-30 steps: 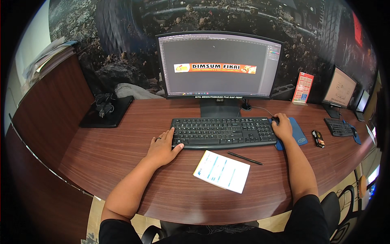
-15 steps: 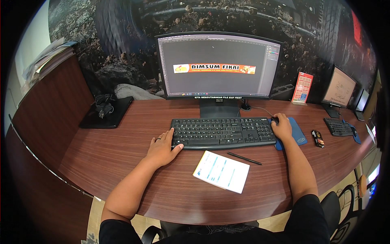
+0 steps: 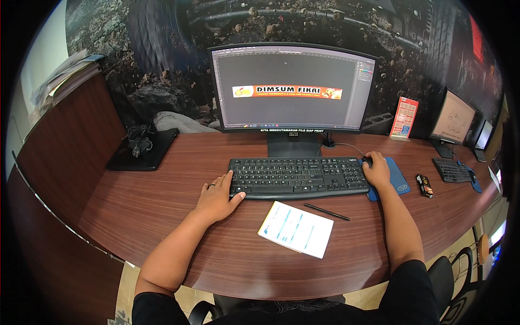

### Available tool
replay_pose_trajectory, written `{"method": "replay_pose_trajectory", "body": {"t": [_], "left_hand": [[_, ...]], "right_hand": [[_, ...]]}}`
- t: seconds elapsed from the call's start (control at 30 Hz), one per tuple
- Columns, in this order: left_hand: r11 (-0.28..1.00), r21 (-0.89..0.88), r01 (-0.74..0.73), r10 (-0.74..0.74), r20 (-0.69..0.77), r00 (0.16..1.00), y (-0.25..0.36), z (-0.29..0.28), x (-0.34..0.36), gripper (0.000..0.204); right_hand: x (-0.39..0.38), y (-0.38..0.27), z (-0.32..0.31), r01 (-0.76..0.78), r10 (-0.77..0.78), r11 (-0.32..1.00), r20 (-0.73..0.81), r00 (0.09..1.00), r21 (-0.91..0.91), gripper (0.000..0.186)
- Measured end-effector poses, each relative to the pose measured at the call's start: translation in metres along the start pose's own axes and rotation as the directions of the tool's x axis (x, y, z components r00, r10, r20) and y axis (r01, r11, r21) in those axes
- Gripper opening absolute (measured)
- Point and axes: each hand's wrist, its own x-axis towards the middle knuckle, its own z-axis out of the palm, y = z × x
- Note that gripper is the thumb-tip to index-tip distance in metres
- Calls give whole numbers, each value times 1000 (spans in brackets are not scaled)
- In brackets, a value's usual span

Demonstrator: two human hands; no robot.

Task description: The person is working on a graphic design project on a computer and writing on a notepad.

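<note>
My left hand [image 3: 218,196] rests on the wooden desk [image 3: 162,216] at the left end of a black keyboard [image 3: 299,176], thumb and fingertips touching its edge. My right hand [image 3: 376,169] lies over a black mouse [image 3: 368,160] on a blue mouse pad [image 3: 400,179]. Behind the keyboard stands a curved monitor [image 3: 292,89] showing a dark editing window with a thin orange and white banner. A white printed sheet [image 3: 296,228] and a black pen [image 3: 326,212] lie in front of the keyboard.
A closed black laptop [image 3: 142,153] with a coiled charger on it sits at the left. At the right are a small red card stand [image 3: 404,119], a small dark object [image 3: 425,185], a second monitor [image 3: 453,120] and a second keyboard [image 3: 451,170]. Papers are stacked at the far left.
The banner on the screen has shifted slightly to the left. Both hands stay where they were.
</note>
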Motion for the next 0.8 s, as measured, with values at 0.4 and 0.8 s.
{"method": "replay_pose_trajectory", "body": {"t": [0.4, 0.8], "left_hand": [[1000, -27, -7, 6, -22, 1000, 2, 1, 0, 84], [1000, 0, -6, 6, -13, 1000, -5, 1, -4, 85]], "right_hand": [[1, 2, 1, 6, -6, 1000, -5, 1000, 4, 28], [-2, -4, 1, -3, 3, 1000, 9, 1000, -1, 29]]}}
